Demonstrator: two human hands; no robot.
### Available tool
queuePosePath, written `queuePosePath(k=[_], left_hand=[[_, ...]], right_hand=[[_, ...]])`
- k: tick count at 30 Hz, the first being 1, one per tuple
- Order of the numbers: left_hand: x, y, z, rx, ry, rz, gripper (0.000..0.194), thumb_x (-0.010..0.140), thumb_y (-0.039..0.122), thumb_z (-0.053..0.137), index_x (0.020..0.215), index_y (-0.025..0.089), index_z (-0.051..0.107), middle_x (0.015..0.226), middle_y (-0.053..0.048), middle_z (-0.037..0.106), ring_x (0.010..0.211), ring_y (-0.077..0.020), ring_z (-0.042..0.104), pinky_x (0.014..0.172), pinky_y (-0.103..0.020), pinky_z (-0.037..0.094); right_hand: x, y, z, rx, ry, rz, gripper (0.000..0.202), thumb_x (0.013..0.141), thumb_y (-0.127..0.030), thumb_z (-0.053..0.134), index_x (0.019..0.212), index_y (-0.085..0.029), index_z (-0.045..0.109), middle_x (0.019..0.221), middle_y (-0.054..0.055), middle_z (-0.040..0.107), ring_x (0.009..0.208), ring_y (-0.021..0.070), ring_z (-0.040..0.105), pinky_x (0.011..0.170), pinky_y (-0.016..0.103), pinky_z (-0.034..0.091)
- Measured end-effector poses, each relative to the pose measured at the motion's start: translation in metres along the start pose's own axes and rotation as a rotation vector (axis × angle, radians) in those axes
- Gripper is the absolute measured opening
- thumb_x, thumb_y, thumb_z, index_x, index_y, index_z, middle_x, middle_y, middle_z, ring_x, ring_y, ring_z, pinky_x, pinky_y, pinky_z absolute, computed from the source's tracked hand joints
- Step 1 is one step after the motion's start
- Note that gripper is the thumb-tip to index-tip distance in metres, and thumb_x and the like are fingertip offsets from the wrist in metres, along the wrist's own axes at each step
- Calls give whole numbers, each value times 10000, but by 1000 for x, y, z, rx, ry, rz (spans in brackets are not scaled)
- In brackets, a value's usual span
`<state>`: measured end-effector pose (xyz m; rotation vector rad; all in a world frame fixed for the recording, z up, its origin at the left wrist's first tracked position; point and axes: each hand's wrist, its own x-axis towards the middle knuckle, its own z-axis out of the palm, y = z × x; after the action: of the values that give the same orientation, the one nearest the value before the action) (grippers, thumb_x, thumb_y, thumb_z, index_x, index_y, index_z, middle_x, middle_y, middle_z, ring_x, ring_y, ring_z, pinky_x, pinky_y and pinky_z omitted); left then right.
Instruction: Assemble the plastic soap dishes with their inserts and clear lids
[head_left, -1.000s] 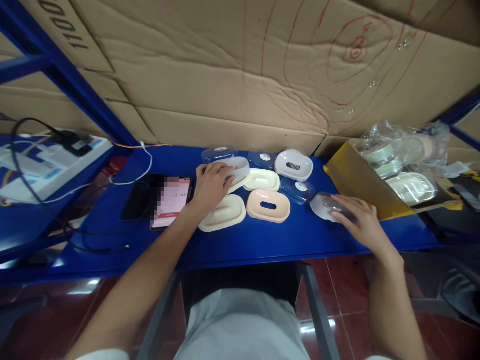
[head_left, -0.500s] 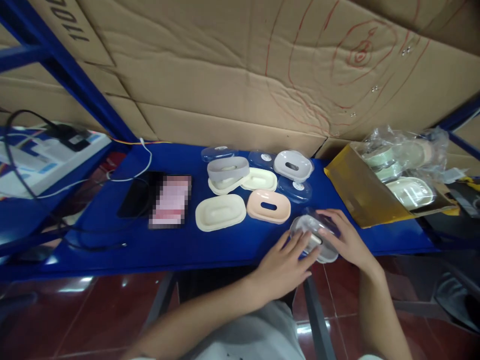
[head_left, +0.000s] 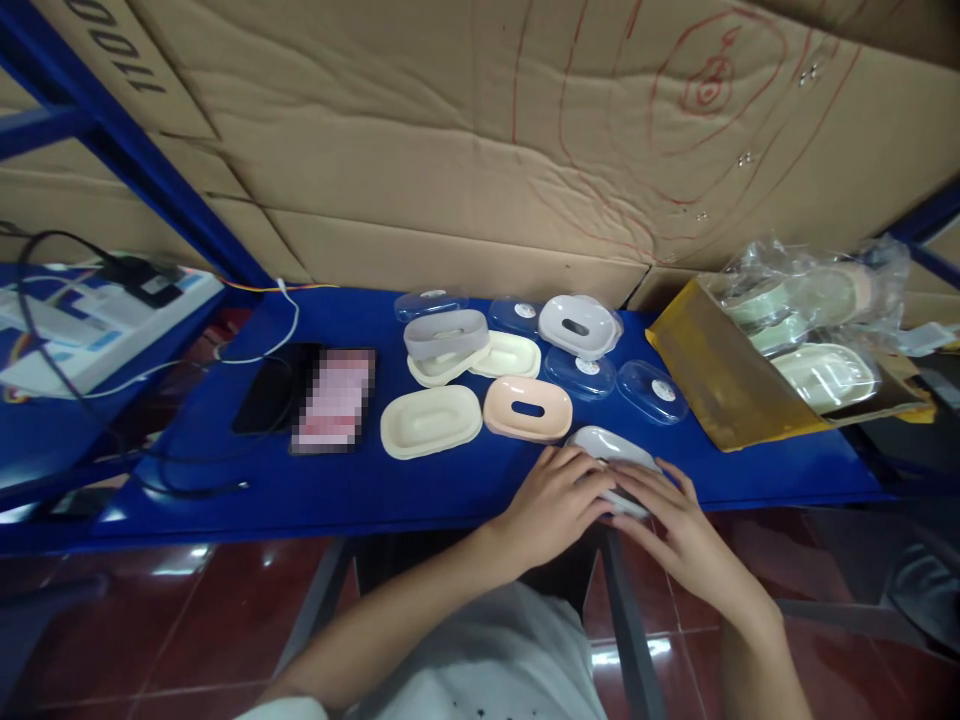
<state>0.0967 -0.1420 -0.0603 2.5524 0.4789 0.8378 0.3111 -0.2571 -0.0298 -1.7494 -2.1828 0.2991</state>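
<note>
A light grey soap dish (head_left: 611,445) lies at the front edge of the blue table, partly covered by my fingers. My left hand (head_left: 551,505) holds its left side with fingers bent over the rim. Over its right side my right hand (head_left: 675,520) reaches, fingers curled onto the dish; what the fingertips pinch inside is hidden. Just beyond, a clear lid (head_left: 651,392) with a round sticker lies flat. Left of the held dish sits a peach soap dish (head_left: 551,425), and beside that a cream oval tray (head_left: 431,422).
Farther back are a grey ring-shaped part (head_left: 446,335), another cream tray (head_left: 510,355), a white-grey soap dish (head_left: 577,327) and several clear lids. An open carton (head_left: 727,390) with bagged dishes stands right. A phone (head_left: 334,400) and a power strip (head_left: 165,320) lie left.
The clear lid has come off the grey dish and now lies on the table beyond it. My right hand has returned to the dish, beside my left.
</note>
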Motion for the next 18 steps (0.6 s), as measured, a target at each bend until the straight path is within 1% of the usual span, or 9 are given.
queuePosePath(k=[2,5,7,9,11,12,15,17,18], left_hand=[[-3,3,6,15,56,-7,217,1065,202,617,1273,217,676,1320,-100,693,1237,-238,666,1027,-406,570],[-16,10,16,126,114,56,408,1053,133,564,1439,252,623,1509,-148,590,1399,-302,588,1113,-477,546],[-26,14,20,218,78,121,444,1039,135,581,1464,254,619,1537,-151,577,1405,-320,583,1144,-501,523],[-31,15,22,301,-26,159,448,1027,143,599,1468,218,620,1528,-163,588,1397,-320,590,1156,-501,507],[-30,16,25,349,-120,151,452,1047,209,607,1499,191,594,1535,-174,590,1426,-322,573,1171,-505,485],[-28,16,28,362,-145,132,480,1061,272,613,1531,185,565,1559,-182,576,1452,-329,554,1180,-514,472],[-15,18,35,363,-150,60,699,1037,498,667,1617,163,467,1678,-220,457,1547,-377,459,1212,-567,427],[-7,19,33,325,-139,64,788,1008,547,696,1641,159,431,1728,-225,380,1586,-384,407,1230,-578,408],[-4,19,28,295,-130,78,764,1017,531,689,1641,171,432,1741,-214,362,1594,-372,398,1240,-568,402]], right_hand=[[-4,0,4,-15,23,32,432,1110,-419,548,1541,-392,538,1498,54,683,1389,298,649,1208,611,387],[-2,7,3,-12,62,42,424,1126,-378,491,1547,-378,544,1469,65,706,1365,295,667,1187,585,408],[4,14,-1,-19,149,52,402,1123,-369,479,1510,-353,586,1428,77,731,1316,298,693,1174,564,415],[16,27,-6,-64,299,88,361,1112,-371,490,1433,-325,649,1374,88,757,1279,306,706,1163,548,415],[33,47,-11,-144,440,127,341,1104,-372,503,1386,-302,681,1352,96,766,1286,314,696,1167,547,400],[43,58,-12,-189,480,140,339,1104,-371,504,1379,-297,688,1362,97,762,1310,320,681,1178,558,382],[67,87,-17,-309,508,158,356,1116,-353,468,1365,-278,711,1470,118,700,1428,352,596,1226,609,308],[74,91,-17,-347,535,172,383,1121,-322,436,1378,-255,712,1551,146,633,1503,368,522,1250,623,276],[74,87,-15,-337,551,166,392,1120,-306,430,1398,-251,701,1566,153,617,1516,364,509,1250,614,290]])
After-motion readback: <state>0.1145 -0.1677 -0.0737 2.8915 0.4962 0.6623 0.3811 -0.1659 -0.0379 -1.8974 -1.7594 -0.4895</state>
